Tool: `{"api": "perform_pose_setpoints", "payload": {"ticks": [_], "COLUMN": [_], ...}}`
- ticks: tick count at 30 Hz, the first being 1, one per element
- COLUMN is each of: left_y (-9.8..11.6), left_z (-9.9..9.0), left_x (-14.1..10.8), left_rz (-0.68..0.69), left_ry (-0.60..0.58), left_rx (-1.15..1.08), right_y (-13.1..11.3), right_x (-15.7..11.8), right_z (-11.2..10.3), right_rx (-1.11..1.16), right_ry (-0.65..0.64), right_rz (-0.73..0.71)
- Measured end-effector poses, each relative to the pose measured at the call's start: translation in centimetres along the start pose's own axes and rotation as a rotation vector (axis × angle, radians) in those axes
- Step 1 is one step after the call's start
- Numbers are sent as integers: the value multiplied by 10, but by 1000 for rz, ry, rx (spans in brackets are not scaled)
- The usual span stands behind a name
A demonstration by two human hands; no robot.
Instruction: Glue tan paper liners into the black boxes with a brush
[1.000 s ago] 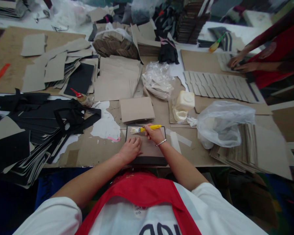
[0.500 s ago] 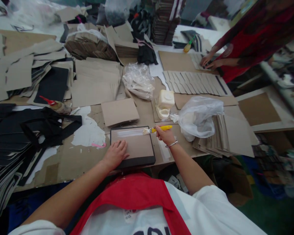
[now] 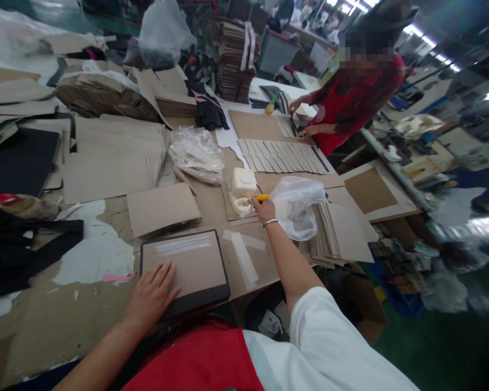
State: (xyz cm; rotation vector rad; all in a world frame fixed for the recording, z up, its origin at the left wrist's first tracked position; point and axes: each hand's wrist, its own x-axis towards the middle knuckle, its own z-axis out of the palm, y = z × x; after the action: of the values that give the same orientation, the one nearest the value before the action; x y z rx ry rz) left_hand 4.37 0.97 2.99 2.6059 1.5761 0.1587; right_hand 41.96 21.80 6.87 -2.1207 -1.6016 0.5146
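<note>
My left hand [image 3: 154, 296] lies flat, fingers spread, on the left part of a tan board with a black border [image 3: 193, 263]. White streaks run across the board's upper part. My right hand [image 3: 264, 209] grips the yellow handle of a brush [image 3: 261, 198]. The brush's tip is down at the open mouth of a cream-coloured container [image 3: 243, 184], and its bristles are hidden there. Just behind the board sits a small stack of tan sheets [image 3: 163, 209].
A clear plastic bag [image 3: 297, 209] and upright tan sheets [image 3: 324, 236] stand right of the container. Large sheet piles [image 3: 114, 157] and black fabric [image 3: 8, 244] fill the left. Across the table a person in red [image 3: 346, 103] handles strips beside a row of tan pieces [image 3: 283, 156].
My right hand has carried the brush from the board to the container, away from me. The view has turned up and to the right. My left hand stays on the board.
</note>
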Motion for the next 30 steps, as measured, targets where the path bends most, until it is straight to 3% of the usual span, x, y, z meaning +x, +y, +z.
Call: {"api": "perform_pose_setpoints", "payload": {"ticks": [6, 10, 13, 18, 22, 26, 30], "left_y": [1, 2, 3, 5, 3, 6, 37], "left_z": [-2, -6, -10, -14, -18, -33, -62], "left_x": [1, 3, 5, 6, 9, 18, 39], "left_rz": [3, -7, -19, -35, -54, -90, -65], "left_ry": [-8, -24, -34, -61, -99, -181, -55], "left_rx": [-4, 4, -2, -2, -28, -46, -178], "right_y": [-4, 4, 21, 61, 80, 66, 8], "right_x": [35, 39, 14, -67, -94, -95, -121], "right_z": [23, 15, 8, 27, 39, 22, -11], "right_rx": [-248, -229, -285, -461, -484, -479, -365], "right_ry": [-234, -235, -188, -372, -389, -407, -450], "right_rz": [43, 61, 63, 6, 49, 10, -288]}}
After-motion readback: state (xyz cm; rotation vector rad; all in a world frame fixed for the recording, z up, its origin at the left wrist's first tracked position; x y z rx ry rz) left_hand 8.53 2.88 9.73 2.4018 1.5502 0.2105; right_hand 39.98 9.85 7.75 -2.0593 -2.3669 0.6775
